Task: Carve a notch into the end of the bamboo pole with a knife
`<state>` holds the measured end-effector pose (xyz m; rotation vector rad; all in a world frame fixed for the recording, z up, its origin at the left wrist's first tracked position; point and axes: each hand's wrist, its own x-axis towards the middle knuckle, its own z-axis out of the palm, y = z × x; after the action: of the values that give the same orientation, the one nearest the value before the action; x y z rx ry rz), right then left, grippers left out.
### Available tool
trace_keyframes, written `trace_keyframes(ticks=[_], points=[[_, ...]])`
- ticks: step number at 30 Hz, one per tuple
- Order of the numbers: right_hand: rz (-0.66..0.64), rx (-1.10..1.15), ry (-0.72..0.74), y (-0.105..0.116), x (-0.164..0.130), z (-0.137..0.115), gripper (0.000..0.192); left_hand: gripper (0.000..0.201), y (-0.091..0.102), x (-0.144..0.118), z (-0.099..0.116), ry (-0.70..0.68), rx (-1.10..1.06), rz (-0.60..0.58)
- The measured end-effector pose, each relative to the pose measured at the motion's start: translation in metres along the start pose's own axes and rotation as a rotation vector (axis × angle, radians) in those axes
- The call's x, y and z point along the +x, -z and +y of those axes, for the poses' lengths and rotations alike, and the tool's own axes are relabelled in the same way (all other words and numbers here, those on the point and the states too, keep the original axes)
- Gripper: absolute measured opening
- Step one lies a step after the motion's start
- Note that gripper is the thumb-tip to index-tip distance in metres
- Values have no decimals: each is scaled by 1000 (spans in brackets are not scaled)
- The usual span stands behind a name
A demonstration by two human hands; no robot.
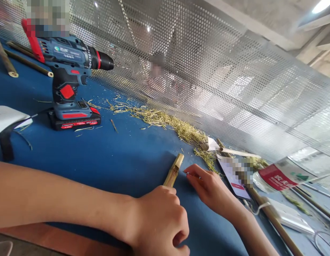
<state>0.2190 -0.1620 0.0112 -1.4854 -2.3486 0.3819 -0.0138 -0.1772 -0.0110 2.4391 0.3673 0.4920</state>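
Observation:
My left hand [165,220] is closed round a short bamboo tube [173,171], whose upper end sticks out past the fist. A notch is cut in the tube near that end. Just right of it, my right hand [204,186] is pinched on a small, thin, shiny piece [185,172], too small to name. The pinching fingertips are apart from the bamboo. Below my left fist the rest of the tube is hidden.
A cordless drill [70,74] stands upright at the left on the blue tabletop [122,156]. Shavings [165,119] lie along the perforated metal screen [207,67]. To the right are a phone [242,190], a long bamboo pole [271,217], a power strip [290,215] and a red-and-white plastic bag [279,177].

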Motion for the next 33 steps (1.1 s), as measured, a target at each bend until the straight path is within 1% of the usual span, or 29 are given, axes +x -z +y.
trace_keyframes(ticks=[5,10,19,24,30,33], points=[[-13,87,-33,-3,-1,0,28,39,-4,0,-3,-18,27,9],[38,95,-73,-10,1,2,26,39,-2,1,-2,-35,39,-22],[92,-34,-98,-14,3,-5,27,41,-1,-1,3,-53,53,-32],[92,-59,-101,-15,5,-3,25,42,0,0,5,-20,56,-42],[122,-82,-80,-16,4,-5,20,40,1,2,7,13,13,-44],[154,-152,-88,-17,8,-2,21,40,1,2,9,26,12,-52]])
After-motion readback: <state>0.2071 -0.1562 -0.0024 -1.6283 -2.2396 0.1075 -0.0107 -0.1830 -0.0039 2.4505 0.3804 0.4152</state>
